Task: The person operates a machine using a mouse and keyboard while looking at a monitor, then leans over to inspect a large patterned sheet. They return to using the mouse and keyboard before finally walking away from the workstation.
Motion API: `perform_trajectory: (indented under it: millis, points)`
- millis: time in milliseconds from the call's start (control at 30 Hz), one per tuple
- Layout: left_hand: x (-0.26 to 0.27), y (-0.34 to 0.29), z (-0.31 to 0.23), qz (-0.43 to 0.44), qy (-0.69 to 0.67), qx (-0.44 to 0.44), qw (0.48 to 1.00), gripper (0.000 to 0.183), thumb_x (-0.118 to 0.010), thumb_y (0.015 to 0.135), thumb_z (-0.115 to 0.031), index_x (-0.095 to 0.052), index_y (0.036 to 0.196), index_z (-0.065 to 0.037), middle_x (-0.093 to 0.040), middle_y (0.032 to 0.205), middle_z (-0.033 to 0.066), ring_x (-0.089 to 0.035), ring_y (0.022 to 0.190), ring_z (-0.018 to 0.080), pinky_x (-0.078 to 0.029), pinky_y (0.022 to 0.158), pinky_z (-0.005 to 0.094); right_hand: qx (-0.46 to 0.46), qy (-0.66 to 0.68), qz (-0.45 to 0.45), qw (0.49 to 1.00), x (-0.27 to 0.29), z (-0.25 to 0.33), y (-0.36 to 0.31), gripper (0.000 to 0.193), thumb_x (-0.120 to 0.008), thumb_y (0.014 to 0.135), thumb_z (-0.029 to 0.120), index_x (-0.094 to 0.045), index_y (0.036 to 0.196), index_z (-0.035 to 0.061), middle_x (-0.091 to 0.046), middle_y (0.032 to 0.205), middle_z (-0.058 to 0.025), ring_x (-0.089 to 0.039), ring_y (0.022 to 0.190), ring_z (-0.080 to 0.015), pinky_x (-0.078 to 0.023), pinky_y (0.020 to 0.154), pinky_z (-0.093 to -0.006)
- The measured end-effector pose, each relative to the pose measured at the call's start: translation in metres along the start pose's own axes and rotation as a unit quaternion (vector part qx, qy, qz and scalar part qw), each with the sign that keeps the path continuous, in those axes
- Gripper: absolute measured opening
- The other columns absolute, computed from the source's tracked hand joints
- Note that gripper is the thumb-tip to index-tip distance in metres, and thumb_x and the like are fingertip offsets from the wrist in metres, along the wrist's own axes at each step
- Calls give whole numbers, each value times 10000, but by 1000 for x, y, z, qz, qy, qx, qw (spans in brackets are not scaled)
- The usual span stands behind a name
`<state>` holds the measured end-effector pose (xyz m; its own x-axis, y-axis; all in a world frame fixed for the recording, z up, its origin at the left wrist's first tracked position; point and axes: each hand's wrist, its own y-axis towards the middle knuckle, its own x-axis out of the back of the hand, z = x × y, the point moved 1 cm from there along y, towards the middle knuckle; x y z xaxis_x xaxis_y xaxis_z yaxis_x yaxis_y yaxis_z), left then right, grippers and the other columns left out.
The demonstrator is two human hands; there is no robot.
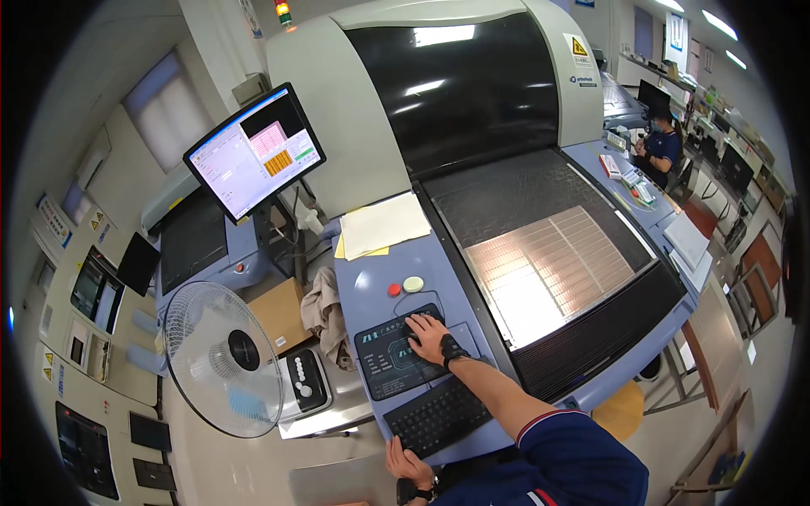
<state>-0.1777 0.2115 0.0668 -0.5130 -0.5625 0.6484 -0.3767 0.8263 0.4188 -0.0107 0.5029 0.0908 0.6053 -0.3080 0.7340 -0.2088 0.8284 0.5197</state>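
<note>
My right hand [429, 339] lies over a dark computer mouse, mostly hidden under the fingers, at the right part of a black printed mouse pad [381, 361]. A thin cable loops up past the pad. Just nearer to me is a black keyboard [437, 417], set at a slant on the blue machine ledge [363, 282]. By the keyboard's near left corner is my left hand [407, 464], its fingers loosely bent and apart with nothing seen in them. Both wrists wear dark bands. On the monitor [255, 152] at the left are a pink panel and an orange panel.
A red button [395, 289] and a pale green button [413, 284] sit beyond the pad, below some paper sheets [385, 224]. Right of the ledge, a gridded panel [548, 274] lies on the machine bed. A fan [224, 358] stands left; a seated person [662, 152] is far right.
</note>
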Motion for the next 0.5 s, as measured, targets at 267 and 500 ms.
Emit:
perform_trajectory:
  millis: [267, 500]
  points:
    - [1, 1, -2, 6, 0, 1, 1000, 455, -409, 1010, -258, -615, 1284, 41, -639, 1280, 210, -529, 1263, 417, -358, 1079, 517, 21, 12, -15, 1000, -4, 0, 1, 488, -675, 878, 224, -577, 1319, 41, -567, 1349, -152, -545, 1225, -369, -469, 1033, -462]
    - [-2, -2, 3, -6, 8, -5, 1000, 453, -410, 1006, -259, -621, 1277, 36, -643, 1284, 192, -533, 1263, 407, -355, 1081, 514, 13, 18, -26, 999, -1, 4, 0, 480, -678, 890, 233, -571, 1328, 68, -567, 1352, -156, -545, 1233, -381, -464, 1036, -476]
